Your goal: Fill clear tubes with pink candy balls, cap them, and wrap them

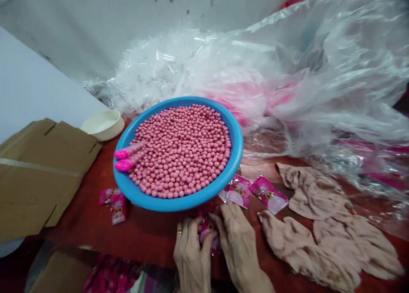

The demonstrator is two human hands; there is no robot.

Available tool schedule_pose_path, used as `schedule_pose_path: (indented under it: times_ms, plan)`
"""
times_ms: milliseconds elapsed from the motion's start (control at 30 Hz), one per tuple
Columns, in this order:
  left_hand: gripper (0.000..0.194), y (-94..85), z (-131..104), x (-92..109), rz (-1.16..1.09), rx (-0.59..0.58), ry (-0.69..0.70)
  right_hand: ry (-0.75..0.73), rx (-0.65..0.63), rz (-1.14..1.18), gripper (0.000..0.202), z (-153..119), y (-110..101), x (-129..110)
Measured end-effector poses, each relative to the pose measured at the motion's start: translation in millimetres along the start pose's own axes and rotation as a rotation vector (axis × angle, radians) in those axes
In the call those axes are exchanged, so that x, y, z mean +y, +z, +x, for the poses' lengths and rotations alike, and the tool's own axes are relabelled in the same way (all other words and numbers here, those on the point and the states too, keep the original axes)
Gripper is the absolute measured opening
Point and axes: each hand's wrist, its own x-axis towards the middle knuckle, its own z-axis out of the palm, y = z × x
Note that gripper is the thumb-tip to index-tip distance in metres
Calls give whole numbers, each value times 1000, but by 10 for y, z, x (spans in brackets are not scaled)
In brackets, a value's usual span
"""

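Close to the table's front edge, my left hand (192, 251) and my right hand (237, 242) meet around a small pink printed packet (207, 230). Fingers of both hands are closed on it, and they hide much of it. A ring shows on a finger of my left hand. Just beyond them stands a blue basin (179, 204) full of small round pink beads (182, 148). Two clear tubes with bright pink ends (128, 157) lie on the beads at the basin's left side. To the right of the basin, flat pink packets (270, 195) lie beyond my right hand.
Filled pink packets (118, 208) lie left of the basin. A flattened cardboard box (41, 169) and a cream bowl (104, 124) are farther left. Beige crumpled cloth sleeves (319, 237) lie at right. Clear plastic bags (335, 84) and clear tubes (159, 67) pile up behind.
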Motion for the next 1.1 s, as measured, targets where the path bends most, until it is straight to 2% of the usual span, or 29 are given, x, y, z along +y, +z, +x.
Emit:
schedule_pose_path:
  times_ms: [200, 433, 533, 600, 733, 767, 833, 900, 967, 1033, 1100]
  plan:
    - [25, -6, -8, 18, -2, 23, -4, -58, 81, 49, 34, 46, -19, -32]
    - [22, -167, 39, -16, -82, -1, -46, -60, 122, 155, 22, 146, -208, -99]
    - [29, -295, 107, -33, -235, -26, -141, -46, 114, 216, 22, 191, -297, -104]
    - [30, -377, 197, 21, -396, -94, -181, -63, 82, 278, 21, 226, -348, -110]
    - [10, -460, 397, 253, -700, -261, -304, -139, 36, 400, 20, 245, -431, -136]
    - [11, -459, 426, 304, -757, -273, -353, -99, 36, 449, 18, 225, -448, -145]
    - [11, -436, 436, 368, -861, -259, -473, 107, 15, 569, 15, 151, -477, -171]
    - [6, -400, 392, 379, -990, -219, -625, 406, -122, 684, 25, 57, -496, -208]
    - [8, -369, 322, 358, -1125, -157, -779, 638, -314, 809, 21, -25, -504, -253]
    - [13, -361, 265, 329, -1220, -106, -907, 750, -424, 929, 18, -71, -503, -288]
    - [18, -387, 244, 301, -1285, -121, -980, 805, -418, 997, 19, -78, -505, -302]
